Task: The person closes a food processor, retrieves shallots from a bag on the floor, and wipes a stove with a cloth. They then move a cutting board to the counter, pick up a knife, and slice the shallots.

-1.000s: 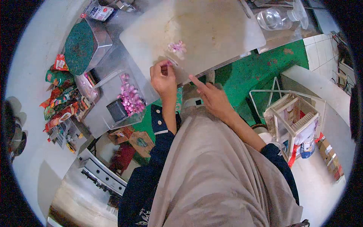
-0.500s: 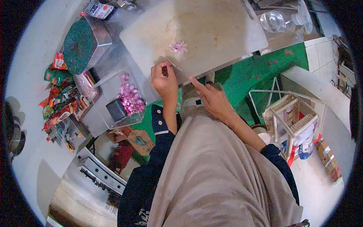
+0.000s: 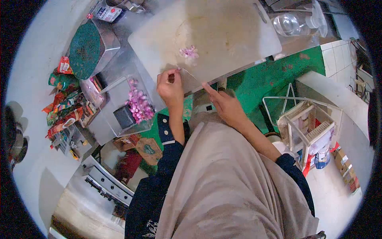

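A large white cutting board (image 3: 223, 24) lies in front of me with a small heap of sliced shallot (image 3: 188, 51) on it. My left hand (image 3: 171, 91) is at the board's near edge, its thumb and fingertips pinched on a small pink shallot (image 3: 178, 69). To its right, my right hand (image 3: 227, 106) is closed around a knife, the handle hidden in the palm and the index finger stretched along it. The thin knife blade (image 3: 191, 75) points toward the left fingertips. Left of the board, a clear plastic box (image 3: 104, 126) contains many peeled shallots (image 3: 139, 104) and a black tub (image 3: 124, 117).
A metal container with a green top (image 3: 84, 49) and several colourful packets (image 3: 65, 115) stand at the left. A clear plastic jar (image 3: 292, 24) lies right of the board. On the right are a cream plastic rack (image 3: 310, 123) and green floor (image 3: 286, 75).
The view has shifted slightly. My left hand has moved a little left, and the pink shallot at its fingertips shows more clearly. The knife stays close to it.
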Demonstrator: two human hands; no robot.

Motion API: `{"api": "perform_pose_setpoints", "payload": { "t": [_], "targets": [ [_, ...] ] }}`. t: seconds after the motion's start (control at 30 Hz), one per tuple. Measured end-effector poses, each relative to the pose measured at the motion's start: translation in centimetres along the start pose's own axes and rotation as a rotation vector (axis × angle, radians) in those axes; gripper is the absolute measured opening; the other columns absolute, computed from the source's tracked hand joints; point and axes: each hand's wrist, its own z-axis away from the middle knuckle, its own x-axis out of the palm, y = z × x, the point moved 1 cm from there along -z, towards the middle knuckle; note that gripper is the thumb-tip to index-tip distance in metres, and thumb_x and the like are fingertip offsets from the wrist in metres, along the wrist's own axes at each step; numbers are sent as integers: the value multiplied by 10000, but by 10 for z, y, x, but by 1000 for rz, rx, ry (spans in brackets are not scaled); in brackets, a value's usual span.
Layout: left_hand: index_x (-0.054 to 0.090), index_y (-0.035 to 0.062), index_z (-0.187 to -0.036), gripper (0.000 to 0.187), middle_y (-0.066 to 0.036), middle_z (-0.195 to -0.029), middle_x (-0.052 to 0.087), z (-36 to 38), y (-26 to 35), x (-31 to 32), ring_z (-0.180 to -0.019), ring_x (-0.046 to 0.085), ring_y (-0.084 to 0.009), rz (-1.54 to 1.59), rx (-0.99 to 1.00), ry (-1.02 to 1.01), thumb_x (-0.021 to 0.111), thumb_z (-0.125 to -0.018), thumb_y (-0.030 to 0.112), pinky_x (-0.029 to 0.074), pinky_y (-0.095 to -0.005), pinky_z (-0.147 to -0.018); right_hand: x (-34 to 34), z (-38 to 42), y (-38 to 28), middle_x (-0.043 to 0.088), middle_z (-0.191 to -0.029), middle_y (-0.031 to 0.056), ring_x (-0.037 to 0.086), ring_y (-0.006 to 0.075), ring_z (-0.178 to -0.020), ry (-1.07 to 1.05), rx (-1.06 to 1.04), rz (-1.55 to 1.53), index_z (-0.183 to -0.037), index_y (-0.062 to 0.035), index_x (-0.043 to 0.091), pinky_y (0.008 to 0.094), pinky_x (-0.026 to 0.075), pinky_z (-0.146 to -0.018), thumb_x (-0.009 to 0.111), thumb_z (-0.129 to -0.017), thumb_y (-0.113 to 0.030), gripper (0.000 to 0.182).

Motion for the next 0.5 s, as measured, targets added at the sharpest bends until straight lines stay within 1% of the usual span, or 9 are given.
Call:
{"api": "perform_pose_setpoints", "payload": {
  "t": [0.07, 0.1, 0.17, 0.2, 0.3, 0.4, 0.47, 0.5],
  "targets": [
    [677, 32, -836, 60, -97, -790, 608, 0, 0, -3, -682, 613, -210, 62, -29, -11, 681, -788, 68, 490, -321, -620, 1, 3, 0, 586, -846, 171, 600, 376, -674, 29, -44, 15, -1455, -291, 276, 482, 504, -588, 509, -911, -157, 607],
    [677, 30, -836, 60, -95, -788, 607, 0, 0, -3, -674, 611, -206, 75, -10, -14, 681, -788, 66, 489, -318, -617, 2, 3, 0, 596, -874, 176, 607, 384, -658, 42, -67, 22, -1459, -296, 262, 487, 511, -567, 514, -903, -160, 625],
    [677, 26, -836, 59, -91, -784, 604, 0, 0, -5, -660, 608, -197, 99, 27, -19, 681, -789, 63, 487, -313, -610, 2, 2, -7, 568, -833, 168, 585, 367, -673, 19, -49, 63, -1456, -291, 283, 475, 497, -596, 500, -918, -148, 598],
    [677, 25, -836, 59, -90, -783, 602, 0, 2, -5, -660, 606, -193, 104, 8, -15, 681, -787, 58, 487, -308, -611, 2, 1, -10, 554, -813, 164, 574, 358, -680, 8, -40, 85, -1455, -289, 293, 470, 490, -610, 493, -925, -142, 585],
    [675, 24, -836, 58, -87, -783, 598, 2, 6, -5, -660, 601, -182, 129, -34, -10, 682, -783, 46, 485, -298, -613, 5, -2, -8, 552, -808, 161, 566, 364, -653, 15, -42, 102, -1456, -290, 292, 467, 491, -591, 497, -925, -147, 587],
    [675, 25, -839, 58, -81, -794, 596, 3, 2, -5, -663, 597, -175, 135, -26, -4, 680, -782, 40, 486, -295, -616, 8, -3, -6, 587, -886, 189, 603, 397, -626, -2, -53, 126, -1462, -321, 237, 502, 505, -528, 511, -907, -186, 634],
    [675, 29, -840, 58, -79, -806, 597, 2, 4, -4, -664, 595, -175, 101, 8, 15, 679, -783, 39, 488, -297, -618, 7, -3, -7, 589, -902, 183, 607, 399, -627, -12, -41, 154, -1464, -322, 233, 499, 514, -535, 532, -895, -188, 656],
    [676, 30, -843, 59, -80, -816, 598, 2, 0, -2, -673, 605, -176, 94, -9, 9, 678, -785, 39, 494, -297, -618, 6, -3, -7, 590, -910, 180, 608, 400, -628, -17, -35, 168, -1464, -322, 231, 497, 519, -539, 543, -889, -189, 668]
  ]
}}
